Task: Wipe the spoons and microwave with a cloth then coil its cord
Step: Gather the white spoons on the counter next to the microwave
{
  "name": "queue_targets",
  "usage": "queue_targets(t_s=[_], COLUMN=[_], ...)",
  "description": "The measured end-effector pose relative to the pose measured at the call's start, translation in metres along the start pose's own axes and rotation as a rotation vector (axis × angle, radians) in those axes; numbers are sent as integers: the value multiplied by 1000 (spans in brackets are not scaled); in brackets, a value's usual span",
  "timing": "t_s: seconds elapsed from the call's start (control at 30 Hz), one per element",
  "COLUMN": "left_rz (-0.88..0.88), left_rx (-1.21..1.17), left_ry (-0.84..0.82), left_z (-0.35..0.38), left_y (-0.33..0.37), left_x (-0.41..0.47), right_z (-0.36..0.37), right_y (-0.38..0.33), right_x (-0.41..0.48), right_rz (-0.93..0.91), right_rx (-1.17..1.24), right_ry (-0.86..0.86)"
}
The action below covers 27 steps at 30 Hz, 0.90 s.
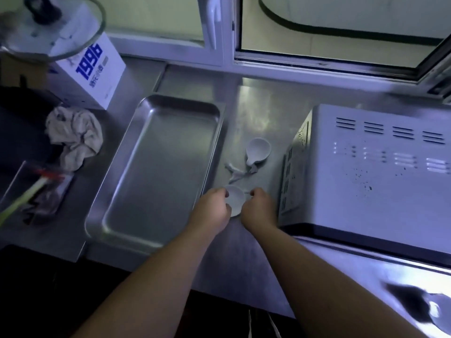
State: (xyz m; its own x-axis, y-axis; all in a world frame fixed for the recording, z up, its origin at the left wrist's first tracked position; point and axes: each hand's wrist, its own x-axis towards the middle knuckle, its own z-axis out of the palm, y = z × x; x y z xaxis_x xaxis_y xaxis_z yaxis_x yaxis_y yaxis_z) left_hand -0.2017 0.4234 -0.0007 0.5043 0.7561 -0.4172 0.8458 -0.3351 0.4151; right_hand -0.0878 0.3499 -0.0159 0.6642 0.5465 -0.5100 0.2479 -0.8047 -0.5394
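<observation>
Below frame centre, a spoon (234, 200) is gripped at its bowl by the left hand (214, 207), its handle pinched by the right hand (259, 206).

Desk (253, 111): tray (156, 167) centre-left, microwave (380, 172) right, upper spoon (257, 150) and lower spoon (235, 200) between them; cloth (74, 136) left of tray, box (90, 71) upper left.

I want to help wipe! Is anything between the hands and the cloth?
Yes. The steel tray lies between the crumpled cloth and the left hand and right hand, which hold a white spoon. They could probably reach over it.
</observation>
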Motion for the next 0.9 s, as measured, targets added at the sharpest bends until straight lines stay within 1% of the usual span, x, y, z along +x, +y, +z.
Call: queue_targets(t_s=[0.13,0.27,0.37,0.47,0.6,0.73,0.9], left_rz=[76,146,214,236,233,271,349], left_rx=[37,77,81,119,181,298,429], left_ry=[-29,-49,-42,-55,-123,-205,-223], left_z=[-8,-14,-12,-11,-10,-4,0], left_y=[6,15,17,21,30,33,34], left_x=[40,72,93,113,131,142,150], right_z=[5,11,21,25,23,25,29], right_y=[-9,-23,-31,-39,-41,-31,-24], right_x=[32,59,78,93,108,116,124], right_rz=[85,222,289,318,359,352,333], right_rx=[100,176,288,332,383,339,314], right_ry=[98,166,221,266,282,276,260])
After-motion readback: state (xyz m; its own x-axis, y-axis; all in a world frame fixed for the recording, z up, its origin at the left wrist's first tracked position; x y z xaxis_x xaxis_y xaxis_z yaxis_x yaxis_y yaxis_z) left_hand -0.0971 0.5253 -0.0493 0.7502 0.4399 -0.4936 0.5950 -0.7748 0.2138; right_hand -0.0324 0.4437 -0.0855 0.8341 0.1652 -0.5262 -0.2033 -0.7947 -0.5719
